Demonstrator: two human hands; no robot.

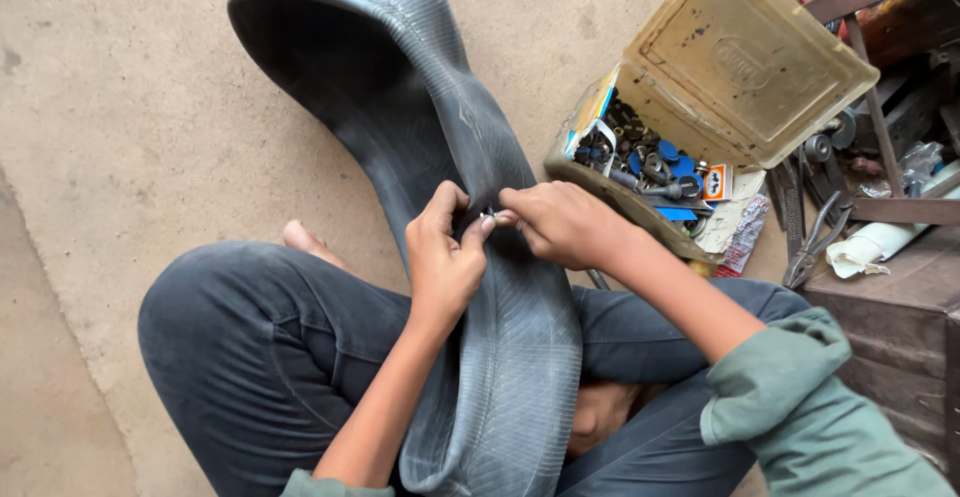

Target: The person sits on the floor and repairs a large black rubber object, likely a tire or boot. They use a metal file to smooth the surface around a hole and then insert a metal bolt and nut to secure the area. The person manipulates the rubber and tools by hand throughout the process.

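Inner tube (500,357), valve (488,218) pinched, both hands

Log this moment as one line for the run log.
left hand: pinching small metal valve | right hand: fingers on valve | inner tube: across lap | parts box: open, right

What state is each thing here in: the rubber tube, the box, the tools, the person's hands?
Inner tube: deflated, limp, draped over the lap.
Small metal part: pinched between both hands at the tube.
Left hand: closed on the tube.
Right hand: pinching the part.
Parts box: open, lid up.
Pliers: lying unused.
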